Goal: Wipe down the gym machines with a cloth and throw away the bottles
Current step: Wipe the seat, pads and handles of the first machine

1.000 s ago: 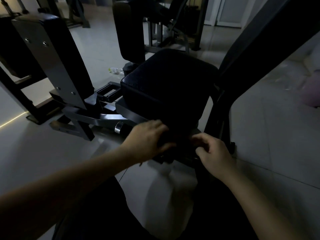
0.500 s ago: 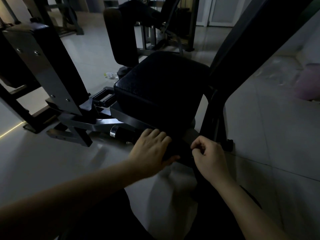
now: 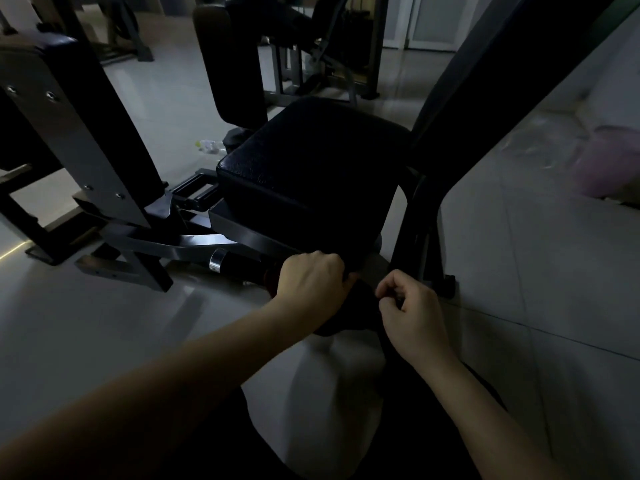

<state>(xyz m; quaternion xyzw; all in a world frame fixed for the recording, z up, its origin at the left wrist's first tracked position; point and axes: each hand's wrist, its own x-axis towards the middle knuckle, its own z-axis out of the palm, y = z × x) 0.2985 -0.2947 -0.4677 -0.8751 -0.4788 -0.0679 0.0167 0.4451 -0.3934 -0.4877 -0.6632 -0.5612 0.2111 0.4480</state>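
A dark cloth (image 3: 349,315) hangs between my two hands, just below the front edge of the black padded seat (image 3: 311,168) of a gym machine. My left hand (image 3: 311,282) grips the cloth's upper left part with curled fingers. My right hand (image 3: 408,313) pinches its right edge between thumb and fingers. A clear plastic bottle (image 3: 209,146) lies on the floor beyond the seat, to the left. The room is dim, so the cloth's outline is hard to make out.
The machine's grey frame (image 3: 86,140) and a chrome-tipped handle (image 3: 225,263) stand to the left. A black backrest (image 3: 485,98) rises on the right. More machines (image 3: 311,39) fill the back. A pink object (image 3: 609,161) sits at the far right on the pale tiled floor.
My left hand went from lying flat over the cloth to gripping it with curled fingers. Both hands shifted slightly toward me, and the cloth now bunches between them.
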